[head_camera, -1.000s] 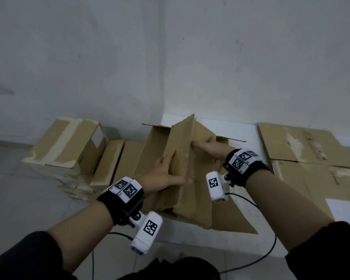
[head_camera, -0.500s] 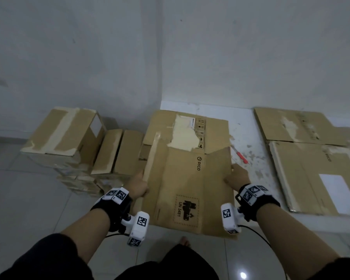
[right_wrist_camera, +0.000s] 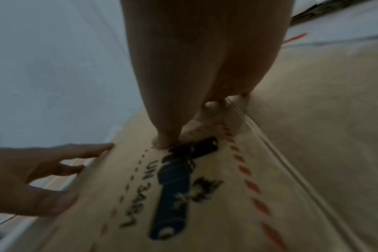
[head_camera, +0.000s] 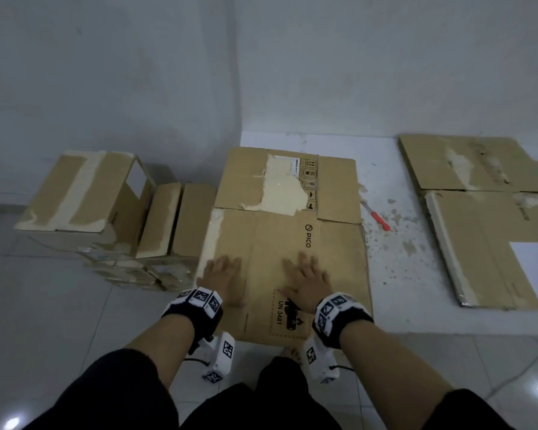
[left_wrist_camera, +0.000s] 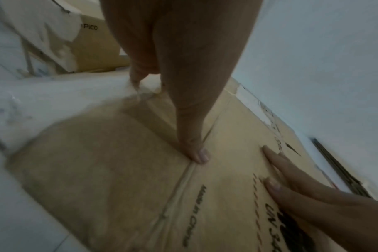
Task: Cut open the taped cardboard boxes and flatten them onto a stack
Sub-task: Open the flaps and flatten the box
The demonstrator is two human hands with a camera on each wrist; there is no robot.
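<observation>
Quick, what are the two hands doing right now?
Left hand: open, fingers flat, pressing the box.
Right hand: open, pressing the same box.

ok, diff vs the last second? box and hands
The PICO box went from standing half-folded to lying flat on the floor. Both hands dropped their edge grip: the left hand and right hand now press open palms on its top face. Unchanged: the taped boxes at left, the red-handled cutter, and the flattened sheets at right.

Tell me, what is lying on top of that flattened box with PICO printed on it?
Both hands press flat on the flattened box: the left hand near its left edge, the right hand partly covering the UN 3481 mark. What lies under the box is hidden.
</observation>
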